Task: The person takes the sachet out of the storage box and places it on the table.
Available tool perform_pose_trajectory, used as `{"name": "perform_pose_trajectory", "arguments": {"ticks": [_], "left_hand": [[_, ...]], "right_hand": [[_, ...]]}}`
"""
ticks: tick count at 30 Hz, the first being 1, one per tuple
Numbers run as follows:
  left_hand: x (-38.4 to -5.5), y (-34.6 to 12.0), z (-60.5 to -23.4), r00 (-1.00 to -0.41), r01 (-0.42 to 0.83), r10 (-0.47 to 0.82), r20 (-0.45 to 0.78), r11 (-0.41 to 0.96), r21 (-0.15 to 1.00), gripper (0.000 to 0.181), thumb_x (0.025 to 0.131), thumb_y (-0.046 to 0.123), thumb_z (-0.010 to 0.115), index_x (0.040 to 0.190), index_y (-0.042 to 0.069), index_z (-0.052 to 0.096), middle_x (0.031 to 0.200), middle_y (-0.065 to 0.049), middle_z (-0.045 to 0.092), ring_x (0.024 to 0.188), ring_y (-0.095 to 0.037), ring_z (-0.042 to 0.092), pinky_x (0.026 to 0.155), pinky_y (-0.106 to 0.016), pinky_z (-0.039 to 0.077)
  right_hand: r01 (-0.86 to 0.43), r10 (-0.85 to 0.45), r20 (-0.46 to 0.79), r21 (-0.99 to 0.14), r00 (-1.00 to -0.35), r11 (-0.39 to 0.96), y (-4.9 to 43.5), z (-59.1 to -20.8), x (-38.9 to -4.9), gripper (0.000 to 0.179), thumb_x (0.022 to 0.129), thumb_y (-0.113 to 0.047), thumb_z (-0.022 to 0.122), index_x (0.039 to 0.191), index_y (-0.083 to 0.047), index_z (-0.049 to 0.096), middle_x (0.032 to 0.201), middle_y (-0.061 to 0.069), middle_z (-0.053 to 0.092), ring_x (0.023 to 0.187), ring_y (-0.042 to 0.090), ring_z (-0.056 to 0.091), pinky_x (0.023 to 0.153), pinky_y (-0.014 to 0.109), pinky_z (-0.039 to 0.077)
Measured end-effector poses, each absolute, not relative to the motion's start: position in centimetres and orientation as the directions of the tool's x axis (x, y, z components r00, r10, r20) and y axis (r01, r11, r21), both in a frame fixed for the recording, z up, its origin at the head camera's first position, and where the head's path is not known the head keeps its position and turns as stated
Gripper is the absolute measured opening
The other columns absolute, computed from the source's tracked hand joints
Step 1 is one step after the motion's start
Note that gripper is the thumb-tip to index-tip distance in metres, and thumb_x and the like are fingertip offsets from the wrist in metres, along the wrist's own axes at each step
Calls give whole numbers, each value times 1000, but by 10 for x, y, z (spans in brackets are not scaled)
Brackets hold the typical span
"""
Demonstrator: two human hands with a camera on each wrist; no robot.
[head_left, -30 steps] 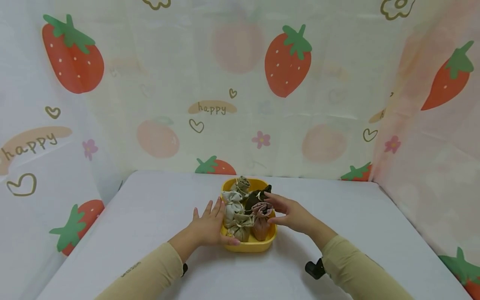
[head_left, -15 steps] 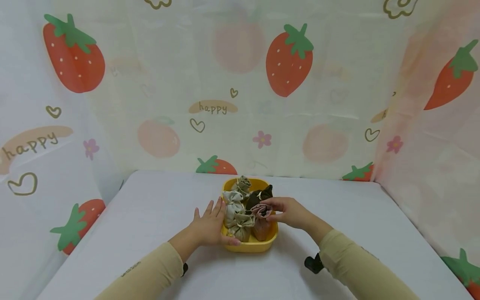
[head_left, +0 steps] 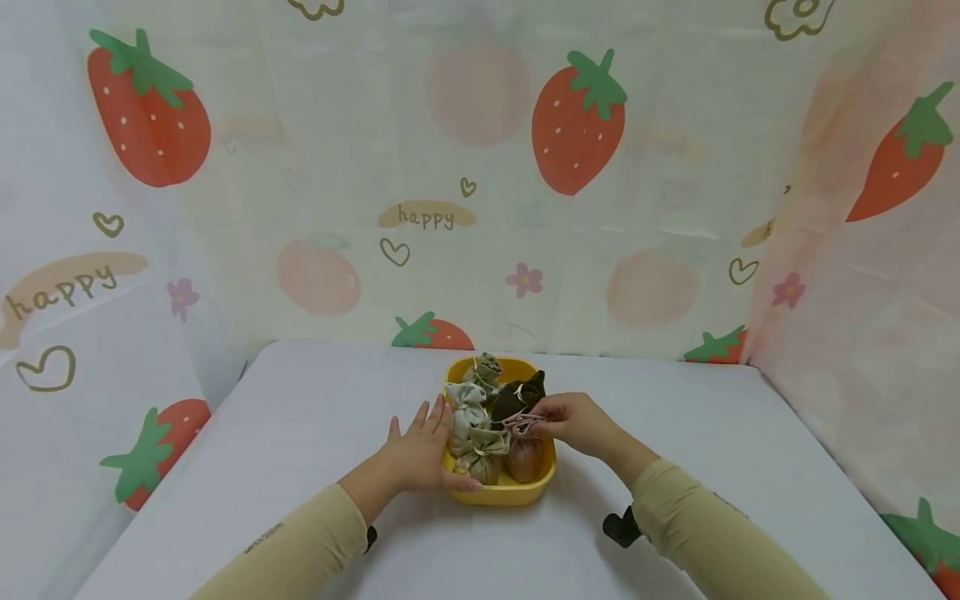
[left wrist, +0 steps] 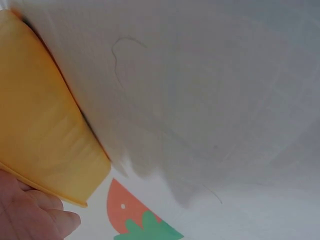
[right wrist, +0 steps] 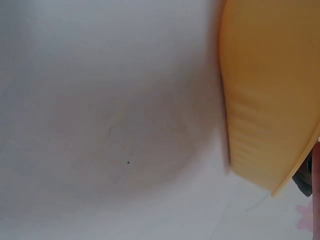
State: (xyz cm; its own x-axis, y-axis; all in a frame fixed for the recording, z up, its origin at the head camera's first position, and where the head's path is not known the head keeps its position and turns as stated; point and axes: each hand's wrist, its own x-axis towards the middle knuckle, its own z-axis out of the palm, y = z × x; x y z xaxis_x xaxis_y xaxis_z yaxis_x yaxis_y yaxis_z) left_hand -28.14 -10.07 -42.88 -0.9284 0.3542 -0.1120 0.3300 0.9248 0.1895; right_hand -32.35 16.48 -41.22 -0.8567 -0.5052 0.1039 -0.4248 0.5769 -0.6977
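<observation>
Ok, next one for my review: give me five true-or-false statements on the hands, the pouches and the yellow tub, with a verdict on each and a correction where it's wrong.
1. The right hand pinches the pink pouch by its gathered top. True.
2. The left hand is raised clear of the yellow tub. False: it touches the tub's left side, fingers spread.
3. Five pouches are in the tub. True.
4. The pink pouch lies on the table outside the tub. False: it is inside, toward the near right corner.
5. The dark pouch sits closer to the person than the pink pouch. False: it lies behind the pink one.
</observation>
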Motion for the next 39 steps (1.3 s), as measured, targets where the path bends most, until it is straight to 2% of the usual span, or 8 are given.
{"name": "perform_pose_trajectory", "arguments": {"ticks": [9, 20, 32, 39], "left_hand": [[-280, -101, -429, -927, 335, 357, -116, 927, 171, 131, 54, 90, 41, 147, 5, 6, 153, -12, -2, 139, -31, 0, 101, -65, 8], [-280, -101, -428, -926, 344, 362, -102, 925, 159, 129, 56, 89, 42, 147, 4, 7, 153, -13, 0, 139, -31, 2, 101, -65, 8], [-278, -100, -425, -927, 346, 362, -100, 926, 152, 126, 60, 86, 46, 147, 3, 8, 153, -14, 1, 139, -31, 3, 101, -65, 8], [-280, -100, -427, -928, 343, 359, -101, 927, 151, 128, 58, 88, 43, 147, 3, 8, 153, -13, 0, 139, -31, 2, 101, -65, 8]], "right_hand": [[-420, -482, 113, -682, -869, 599, 165, -411, -322, 8, 83, -26, 67, 79, -19, 70, 77, -7, 65, 74, 11, 55, 68, 27, 48], [-433, -470, 145, -677, -871, 595, 165, -403, -320, 7, 84, -22, 67, 78, -20, 69, 76, -7, 64, 74, 11, 56, 68, 28, 47], [-467, -444, 226, -678, -867, 567, 172, -383, -320, 7, 84, -21, 67, 78, -19, 70, 77, -7, 65, 72, 14, 56, 66, 30, 48], [-478, -426, 266, -700, -864, 531, 178, -369, -319, 7, 84, -20, 67, 79, -17, 70, 77, -4, 65, 72, 16, 55, 66, 31, 48]]}}
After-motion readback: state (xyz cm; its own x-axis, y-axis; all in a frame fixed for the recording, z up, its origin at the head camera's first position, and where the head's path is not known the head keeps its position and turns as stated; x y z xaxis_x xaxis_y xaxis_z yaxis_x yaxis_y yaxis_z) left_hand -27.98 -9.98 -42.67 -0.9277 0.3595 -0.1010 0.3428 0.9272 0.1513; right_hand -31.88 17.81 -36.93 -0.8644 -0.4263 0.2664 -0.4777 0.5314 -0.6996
